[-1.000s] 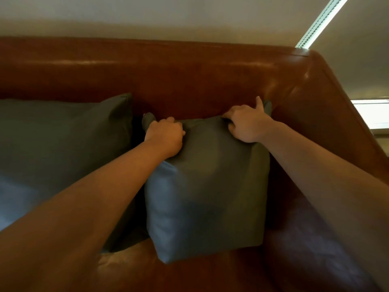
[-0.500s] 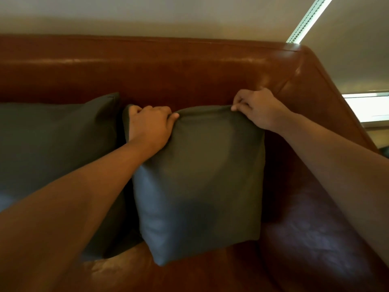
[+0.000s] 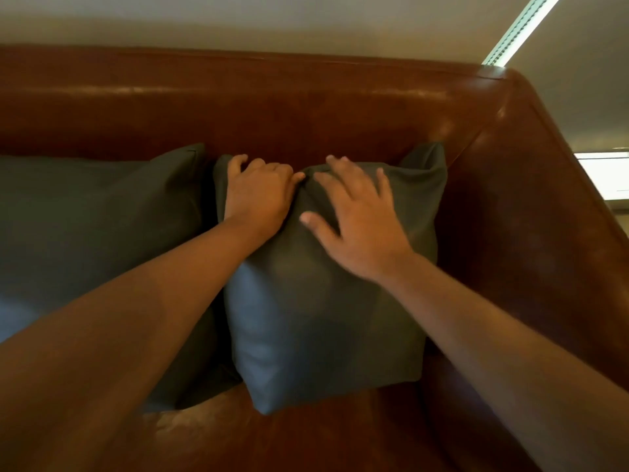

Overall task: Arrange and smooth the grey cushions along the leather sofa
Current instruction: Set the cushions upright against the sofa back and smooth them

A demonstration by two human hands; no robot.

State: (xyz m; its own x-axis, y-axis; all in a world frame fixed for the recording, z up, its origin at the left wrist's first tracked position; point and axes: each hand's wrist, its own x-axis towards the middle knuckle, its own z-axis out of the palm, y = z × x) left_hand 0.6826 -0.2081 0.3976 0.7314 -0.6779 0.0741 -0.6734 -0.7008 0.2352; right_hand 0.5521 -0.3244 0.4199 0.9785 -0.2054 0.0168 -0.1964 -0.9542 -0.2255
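Note:
A small grey cushion (image 3: 326,321) stands upright against the backrest of the brown leather sofa (image 3: 306,110), near its right corner. My left hand (image 3: 258,192) grips the cushion's top left edge, fingers curled over it. Flat on the upper middle of the cushion lies my right hand (image 3: 360,219), fingers spread and pressing the fabric, which dips at the top edge between my hands. A larger grey cushion (image 3: 95,226) leans on the backrest to the left, touching the small one.
The sofa's right armrest (image 3: 558,212) rises close beside the small cushion. Bare leather seat (image 3: 306,437) shows in front of both cushions. A pale wall and a light strip (image 3: 517,28) lie behind the sofa.
My right hand let go of the cushion's top right corner, moved left and now lies flat on it. The left hand keeps its grip on the top left edge.

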